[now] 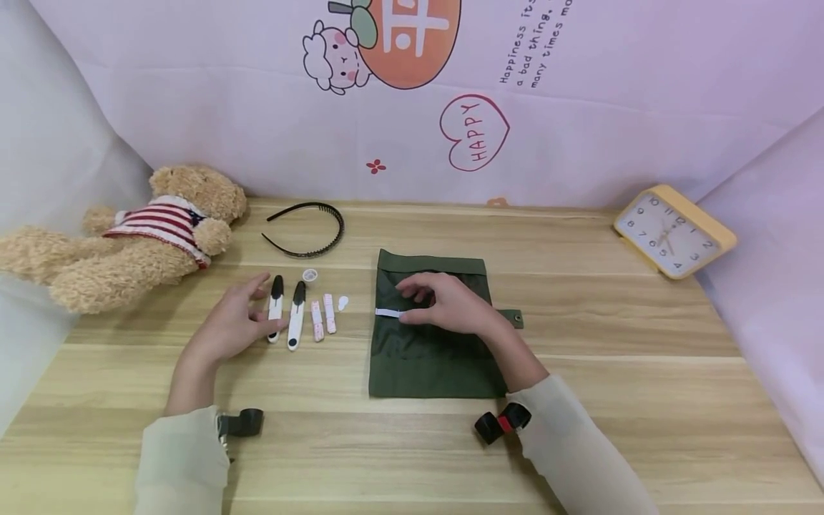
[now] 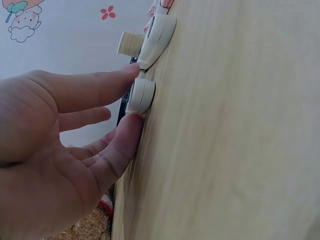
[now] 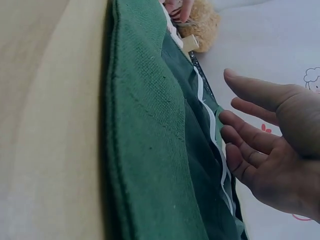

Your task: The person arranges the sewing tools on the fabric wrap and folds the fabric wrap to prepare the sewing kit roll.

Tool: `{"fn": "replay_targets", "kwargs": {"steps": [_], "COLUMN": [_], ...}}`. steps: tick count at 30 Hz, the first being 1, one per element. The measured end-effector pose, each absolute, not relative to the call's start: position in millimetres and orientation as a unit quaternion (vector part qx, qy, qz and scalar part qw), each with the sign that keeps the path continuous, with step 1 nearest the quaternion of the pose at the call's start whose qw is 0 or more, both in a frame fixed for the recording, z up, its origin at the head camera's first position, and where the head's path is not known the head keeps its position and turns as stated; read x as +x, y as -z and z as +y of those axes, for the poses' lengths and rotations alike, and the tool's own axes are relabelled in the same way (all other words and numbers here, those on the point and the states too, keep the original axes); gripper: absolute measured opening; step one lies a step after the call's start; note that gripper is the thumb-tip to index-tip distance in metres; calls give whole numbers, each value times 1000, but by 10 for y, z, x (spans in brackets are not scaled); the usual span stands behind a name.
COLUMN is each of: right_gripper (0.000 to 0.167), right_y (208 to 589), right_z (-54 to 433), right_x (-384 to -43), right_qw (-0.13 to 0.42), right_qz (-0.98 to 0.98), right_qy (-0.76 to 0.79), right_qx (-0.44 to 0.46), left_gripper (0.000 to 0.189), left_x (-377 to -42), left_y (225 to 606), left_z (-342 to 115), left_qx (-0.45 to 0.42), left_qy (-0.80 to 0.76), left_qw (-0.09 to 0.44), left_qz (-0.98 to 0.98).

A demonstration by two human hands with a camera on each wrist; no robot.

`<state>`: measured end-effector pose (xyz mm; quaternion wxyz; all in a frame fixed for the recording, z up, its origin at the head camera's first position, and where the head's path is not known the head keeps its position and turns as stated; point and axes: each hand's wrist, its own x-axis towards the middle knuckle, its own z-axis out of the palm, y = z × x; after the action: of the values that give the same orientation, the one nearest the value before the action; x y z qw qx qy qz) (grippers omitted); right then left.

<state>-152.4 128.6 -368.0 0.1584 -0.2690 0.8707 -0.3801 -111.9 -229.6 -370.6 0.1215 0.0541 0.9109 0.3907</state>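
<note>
My left hand (image 1: 234,322) has its thumb and fingertips on either side of the left of two slim white tools with black ends, which look like thread snips (image 1: 275,307). It pinches this one by its white end (image 2: 141,95), which lies on the table. Right beside it are the second snips (image 1: 296,318). Over an unfolded dark green cloth pouch (image 1: 425,372), my right hand (image 1: 450,304) hovers with loosely bent fingers and holds nothing. Its thumb is near a white elastic strip (image 3: 212,125) across the cloth.
Two pink-and-white bundles (image 1: 317,320), a small white piece (image 1: 343,302) and a thread spool (image 2: 131,44) lie right of the snips. Behind are a black headband (image 1: 335,214) and a teddy bear (image 1: 135,265). A yellow clock (image 1: 672,232) stands at the back right.
</note>
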Motion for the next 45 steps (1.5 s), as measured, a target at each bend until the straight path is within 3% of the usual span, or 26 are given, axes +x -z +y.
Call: {"fn": "replay_targets", "kwargs": {"steps": [9, 17, 24, 29, 38, 45], "right_gripper": [43, 25, 23, 23, 22, 22], "right_y": [3715, 3753, 3761, 3754, 3747, 3746], "right_z": [1207, 1199, 1194, 1187, 1198, 1185], "right_x": [-1586, -1606, -1615, -1614, -1616, -1633], "right_qw": [210, 192, 194, 195, 195, 199], "right_qz": [866, 881, 883, 883, 881, 882], "right_qy": [367, 324, 329, 328, 331, 333], "right_qx": [-267, -287, -274, -273, -275, -267], "left_gripper": [88, 63, 58, 44, 27, 27], "left_x": [-1142, -1131, -1141, -1125, -1107, -1094], "left_y": [3682, 3673, 3670, 3651, 3676, 3651], "left_z": [-2269, -2222, -2204, -2199, -2215, -2273], "left_qx": [14, -10, -22, -25, -22, -10], "left_qy": [-367, -366, -376, -373, -386, -396], "left_qw": [136, 144, 158, 166, 153, 121], "left_qz": [920, 919, 913, 913, 910, 910]}}
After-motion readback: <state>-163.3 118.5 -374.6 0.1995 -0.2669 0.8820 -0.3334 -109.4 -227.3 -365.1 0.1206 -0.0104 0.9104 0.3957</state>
